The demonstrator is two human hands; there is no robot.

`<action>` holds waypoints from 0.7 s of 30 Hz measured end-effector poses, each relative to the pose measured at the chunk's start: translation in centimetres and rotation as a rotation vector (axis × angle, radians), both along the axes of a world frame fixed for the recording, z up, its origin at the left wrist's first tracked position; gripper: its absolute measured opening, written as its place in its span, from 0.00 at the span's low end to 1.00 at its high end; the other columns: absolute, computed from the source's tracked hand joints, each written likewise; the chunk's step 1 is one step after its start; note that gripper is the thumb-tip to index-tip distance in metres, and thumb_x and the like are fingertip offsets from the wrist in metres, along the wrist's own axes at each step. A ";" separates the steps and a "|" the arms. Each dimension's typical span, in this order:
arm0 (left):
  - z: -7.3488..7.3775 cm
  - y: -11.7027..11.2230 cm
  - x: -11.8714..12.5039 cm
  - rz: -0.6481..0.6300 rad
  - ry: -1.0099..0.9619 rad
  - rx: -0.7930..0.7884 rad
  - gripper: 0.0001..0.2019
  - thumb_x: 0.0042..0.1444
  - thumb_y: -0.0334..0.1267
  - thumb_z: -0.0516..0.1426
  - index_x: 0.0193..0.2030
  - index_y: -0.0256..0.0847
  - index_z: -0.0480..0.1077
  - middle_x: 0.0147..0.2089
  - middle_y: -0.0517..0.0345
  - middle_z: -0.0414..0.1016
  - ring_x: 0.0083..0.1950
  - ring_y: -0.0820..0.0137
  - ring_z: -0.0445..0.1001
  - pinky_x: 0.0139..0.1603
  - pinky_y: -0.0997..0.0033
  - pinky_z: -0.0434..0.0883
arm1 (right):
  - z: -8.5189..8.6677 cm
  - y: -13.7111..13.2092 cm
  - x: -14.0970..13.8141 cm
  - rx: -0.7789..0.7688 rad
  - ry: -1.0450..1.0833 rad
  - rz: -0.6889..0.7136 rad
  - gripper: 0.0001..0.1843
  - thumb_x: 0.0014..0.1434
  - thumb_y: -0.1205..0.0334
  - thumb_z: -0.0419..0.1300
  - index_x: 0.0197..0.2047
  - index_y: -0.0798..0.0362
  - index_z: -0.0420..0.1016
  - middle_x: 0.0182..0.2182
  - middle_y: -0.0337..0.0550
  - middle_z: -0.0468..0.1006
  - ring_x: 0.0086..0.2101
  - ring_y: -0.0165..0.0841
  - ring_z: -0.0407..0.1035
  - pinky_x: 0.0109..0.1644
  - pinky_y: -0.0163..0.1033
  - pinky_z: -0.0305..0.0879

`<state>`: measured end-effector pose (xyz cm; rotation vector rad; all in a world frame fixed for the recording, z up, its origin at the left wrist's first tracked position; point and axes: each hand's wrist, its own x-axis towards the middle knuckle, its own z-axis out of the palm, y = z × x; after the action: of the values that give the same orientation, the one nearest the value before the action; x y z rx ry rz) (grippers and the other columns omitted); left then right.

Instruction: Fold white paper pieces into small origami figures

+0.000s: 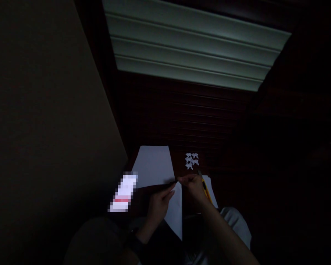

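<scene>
Both hands, left (157, 206) and right (194, 187), pinch a white sheet (177, 208) at its top corner; it extends downward between them.

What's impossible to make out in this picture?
All in the head view:
Bright patch: pixelated, so its content is unreadable.
White bits: too small and dim for detail.
Middle paper: upper left part hidden behind the left grip.
Right sheet: partly covered by the knife and right arm.
</scene>
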<state>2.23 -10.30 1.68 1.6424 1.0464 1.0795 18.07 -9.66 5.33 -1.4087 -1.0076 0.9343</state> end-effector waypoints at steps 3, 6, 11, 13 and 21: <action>-0.1 0.0 0.2 0.001 -0.003 -0.022 0.15 0.54 0.39 0.52 0.49 0.46 0.69 0.48 0.60 0.72 0.49 0.64 0.71 0.51 0.62 0.67 | -0.6 0.0 0.2 -0.016 0.045 0.040 0.16 0.38 0.52 0.66 0.26 0.57 0.77 0.23 0.45 0.77 0.25 0.33 0.68 0.29 0.36 0.61; -0.3 -0.1 0.3 0.010 -0.014 -0.036 0.15 0.54 0.39 0.53 0.48 0.45 0.69 0.48 0.60 0.72 0.49 0.64 0.71 0.52 0.62 0.66 | -1.3 0.0 0.4 -0.038 0.030 0.067 0.16 0.38 0.51 0.66 0.23 0.57 0.76 0.21 0.44 0.76 0.22 0.32 0.67 0.28 0.36 0.61; -1.0 -0.1 0.4 0.041 -0.034 -0.063 0.14 0.54 0.38 0.52 0.47 0.44 0.69 0.47 0.58 0.73 0.47 0.64 0.72 0.50 0.61 0.68 | -2.3 -0.2 0.5 -0.092 0.024 0.135 0.17 0.39 0.50 0.65 0.23 0.57 0.76 0.20 0.43 0.76 0.22 0.32 0.67 0.27 0.36 0.60; -1.2 -0.1 0.4 0.064 -0.041 -0.075 0.14 0.53 0.38 0.53 0.47 0.44 0.70 0.46 0.58 0.74 0.46 0.64 0.73 0.48 0.61 0.68 | -2.9 -0.4 0.5 -0.115 0.013 0.178 0.18 0.40 0.49 0.64 0.23 0.58 0.76 0.20 0.44 0.76 0.22 0.33 0.67 0.27 0.36 0.60; -1.6 -0.6 0.6 0.100 -0.043 -0.073 0.14 0.53 0.37 0.53 0.46 0.43 0.71 0.45 0.56 0.74 0.46 0.64 0.73 0.48 0.63 0.69 | -4.3 -1.5 0.7 -0.181 0.119 0.292 0.19 0.43 0.48 0.63 0.24 0.58 0.76 0.22 0.45 0.77 0.24 0.36 0.69 0.28 0.38 0.61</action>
<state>2.88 -10.86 0.10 1.5164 1.1364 1.1235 18.79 -11.13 0.99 -1.3563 -1.0771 1.3370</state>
